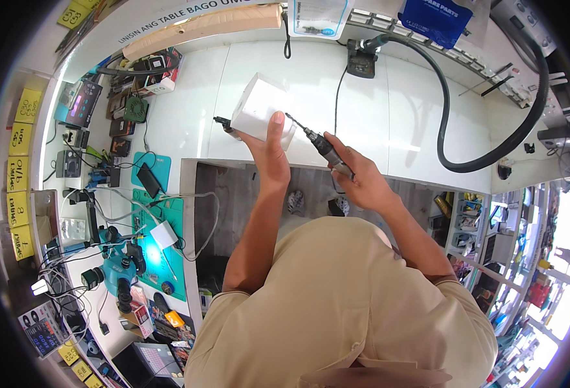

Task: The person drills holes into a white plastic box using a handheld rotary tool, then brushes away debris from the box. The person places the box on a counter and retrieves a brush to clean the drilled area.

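Note:
My left hand (271,155) grips a white block-shaped housing (259,103) from below, its thumb up along the near right side. The housing is tilted over the white workbench. A small black part (223,123) sticks out by its left end; I cannot make out what it is. In my right hand (356,173) is a slim grey-and-black rotary tool (324,150), held like a pen. Its thin bit points up and left at the housing, close to my left thumb. Whether the bit touches the housing I cannot tell.
The white bench (311,71) has a black device with a cable (361,61) at its back. A thick black hose (445,103) loops down on the right. A teal microscope (120,268), green mats (176,226) and tangled cables fill the left bench. Shelves (492,239) stand right.

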Available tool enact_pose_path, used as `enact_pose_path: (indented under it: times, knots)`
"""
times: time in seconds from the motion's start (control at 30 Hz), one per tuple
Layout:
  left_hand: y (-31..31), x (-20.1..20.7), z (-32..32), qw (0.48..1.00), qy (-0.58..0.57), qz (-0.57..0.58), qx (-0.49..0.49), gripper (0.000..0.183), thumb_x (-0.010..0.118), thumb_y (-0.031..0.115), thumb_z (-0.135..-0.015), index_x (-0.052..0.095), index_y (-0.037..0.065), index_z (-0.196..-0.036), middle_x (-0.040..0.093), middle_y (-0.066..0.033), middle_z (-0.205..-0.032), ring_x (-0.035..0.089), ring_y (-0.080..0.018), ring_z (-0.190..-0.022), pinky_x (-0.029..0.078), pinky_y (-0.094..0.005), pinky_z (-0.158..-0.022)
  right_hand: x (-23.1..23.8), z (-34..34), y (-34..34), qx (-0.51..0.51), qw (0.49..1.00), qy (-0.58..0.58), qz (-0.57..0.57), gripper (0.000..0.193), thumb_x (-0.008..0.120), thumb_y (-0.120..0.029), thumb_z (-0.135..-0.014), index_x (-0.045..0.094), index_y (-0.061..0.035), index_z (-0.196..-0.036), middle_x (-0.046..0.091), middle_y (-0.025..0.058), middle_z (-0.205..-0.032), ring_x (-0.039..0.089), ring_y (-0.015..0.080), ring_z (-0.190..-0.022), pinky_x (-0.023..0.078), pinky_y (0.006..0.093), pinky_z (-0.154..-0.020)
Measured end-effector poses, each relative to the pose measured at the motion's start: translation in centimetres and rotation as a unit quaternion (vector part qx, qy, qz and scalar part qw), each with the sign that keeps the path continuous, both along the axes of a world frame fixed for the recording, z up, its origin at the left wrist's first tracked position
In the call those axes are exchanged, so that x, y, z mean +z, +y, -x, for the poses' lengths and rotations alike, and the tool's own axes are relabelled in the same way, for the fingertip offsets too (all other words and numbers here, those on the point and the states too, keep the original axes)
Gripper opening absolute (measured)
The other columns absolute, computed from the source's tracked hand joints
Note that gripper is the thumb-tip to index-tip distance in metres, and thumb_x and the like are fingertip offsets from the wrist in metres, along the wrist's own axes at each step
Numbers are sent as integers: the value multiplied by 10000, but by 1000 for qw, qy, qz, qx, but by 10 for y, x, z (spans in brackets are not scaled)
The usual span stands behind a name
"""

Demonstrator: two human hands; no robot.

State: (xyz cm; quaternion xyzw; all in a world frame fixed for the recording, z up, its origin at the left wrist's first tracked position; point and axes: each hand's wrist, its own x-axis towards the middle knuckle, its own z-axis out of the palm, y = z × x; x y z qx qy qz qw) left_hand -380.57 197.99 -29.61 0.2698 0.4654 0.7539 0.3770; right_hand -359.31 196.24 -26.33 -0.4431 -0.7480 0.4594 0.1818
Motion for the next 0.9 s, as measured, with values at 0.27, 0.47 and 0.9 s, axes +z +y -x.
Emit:
enact_pose_path:
  times: [0.27,0.47,0.9]
  knots:
    - [-1,8,-9,999,-28,-2,23,911,793,332,-977,242,46,-1644,430,-140,-1553,442,-270,-1468,347,-438,-1252,-10,1,4,-14,998,53,-36,835,651,17,-965,390,-257,-1709,644,140,-1085,642,331,-885,540,437,-826]
    - [-1,10,-12,999,-38,-3,17,885,777,330,-983,259,46,-1643,444,-142,-1555,457,-270,-1463,361,-449,-1251,-11,-3,9,-16,999,48,-7,843,656,24,-959,394,-259,-1708,644,132,-1083,646,313,-893,540,436,-836]
    - [-1,10,-9,999,-38,4,12,917,790,326,-990,218,43,-1649,413,-168,-1575,430,-284,-1478,352,-452,-1249,-19,-5,13,22,996,73,-52,838,645,25,-961,388,-251,-1709,631,124,-1048,638,352,-922,537,437,-853]
